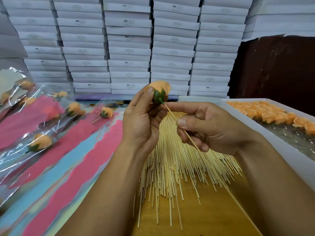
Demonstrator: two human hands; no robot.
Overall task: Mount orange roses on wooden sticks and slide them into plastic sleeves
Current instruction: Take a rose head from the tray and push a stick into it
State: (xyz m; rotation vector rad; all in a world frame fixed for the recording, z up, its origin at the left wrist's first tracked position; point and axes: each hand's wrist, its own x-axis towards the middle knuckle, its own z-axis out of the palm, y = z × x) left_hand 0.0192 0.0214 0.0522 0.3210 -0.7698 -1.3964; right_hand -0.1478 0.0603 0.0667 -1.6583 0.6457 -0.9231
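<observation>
Above the worktop [204, 218], the person's left hand [141, 120] holds an orange rose [159, 88], green base toward the right hand. The right hand [208, 128] pinches a wooden stick [172, 114] between thumb and fingers. The stick slants up and left from that grip, its tip at the rose's base, seemingly ready to be pushed in along that line.

The person is working bare-armed: both forearms are showing with no sleeve, glove, watch or ring in sight. The left hand [142, 120] and right hand [209, 128] are showing short, plainly trimmed nails with no polish.
</observation>
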